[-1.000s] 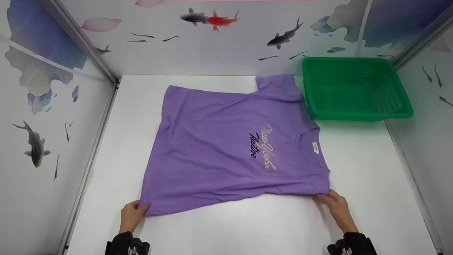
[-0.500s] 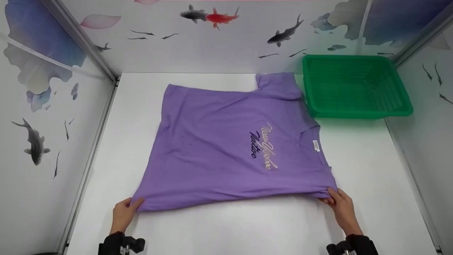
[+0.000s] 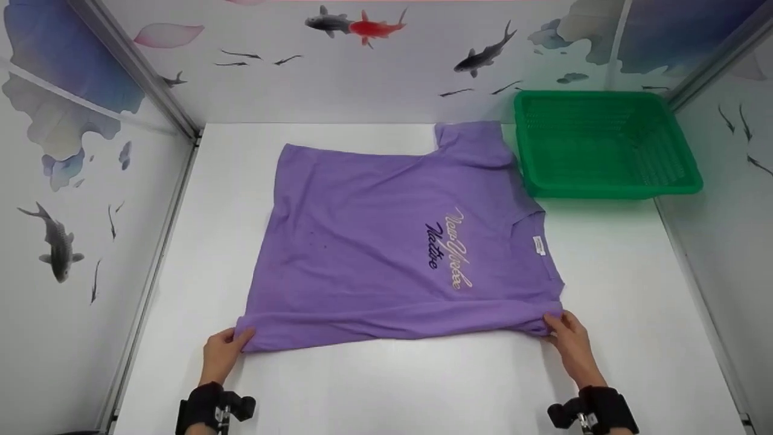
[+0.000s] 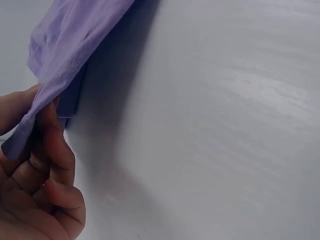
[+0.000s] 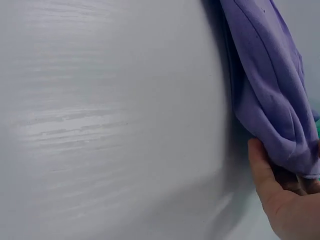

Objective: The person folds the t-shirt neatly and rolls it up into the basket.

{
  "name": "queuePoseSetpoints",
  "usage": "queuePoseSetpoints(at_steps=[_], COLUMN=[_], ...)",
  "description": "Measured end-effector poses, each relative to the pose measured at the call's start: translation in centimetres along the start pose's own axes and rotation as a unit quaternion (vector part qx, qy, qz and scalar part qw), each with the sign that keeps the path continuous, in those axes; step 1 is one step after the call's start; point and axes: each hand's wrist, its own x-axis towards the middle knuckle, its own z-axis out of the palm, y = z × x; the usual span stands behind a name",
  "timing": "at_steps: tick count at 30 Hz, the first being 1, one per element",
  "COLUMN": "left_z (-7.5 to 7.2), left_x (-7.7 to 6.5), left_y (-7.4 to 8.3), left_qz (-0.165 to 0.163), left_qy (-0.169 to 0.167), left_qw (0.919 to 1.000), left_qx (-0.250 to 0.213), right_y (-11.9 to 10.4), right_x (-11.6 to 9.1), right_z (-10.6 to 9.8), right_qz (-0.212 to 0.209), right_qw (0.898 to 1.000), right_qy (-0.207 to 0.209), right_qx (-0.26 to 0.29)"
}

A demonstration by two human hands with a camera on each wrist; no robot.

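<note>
A purple T-shirt lies sideways on the white table, hem to the left and neckline with a white label to the right. Cream and dark script runs across its chest. Its near side is turned up into a long folded strip. At the strip's left end my left hand pinches the cloth between thumb and fingers; the left wrist view shows the pinched edge lifted over the table. My right hand grips the strip's right end near the shoulder, and the bunched cloth hangs from it in the right wrist view.
A green plastic basket stands at the back right, right beside the shirt's far sleeve. Panels printed with fish enclose the white table at the back and both sides. Black camera straps wrap the wrists.
Both hands have lifted the shirt's near edge and brought it slightly away from me, so a folded strip now shows. The right hand has taken a firmer grip on the cloth.
</note>
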Motion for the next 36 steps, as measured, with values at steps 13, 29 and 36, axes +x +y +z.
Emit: queuePoseSetpoints(at_steps=[13,29,36], left_z=[-1.2,-3.6,-2.7], left_x=[-1.8,-0.8,-0.4], left_y=[-1.1,1.7,1.8], left_qz=[-0.051,-0.035,-0.031], left_qy=[-0.056,-0.02,-0.037], left_qw=[0.997,0.9974,0.9987], left_qx=[-0.013,-0.06,-0.017], right_y=[1.1,-1.5,-0.5], right_x=[-2.6,-3.7,-3.0], right_z=[-1.0,-2.7,-2.6], right_qz=[0.054,0.015,-0.005], right_qw=[0.999,0.997,0.995], right_qy=[0.007,0.039,0.057], right_qx=[-0.004,0.071,-0.079])
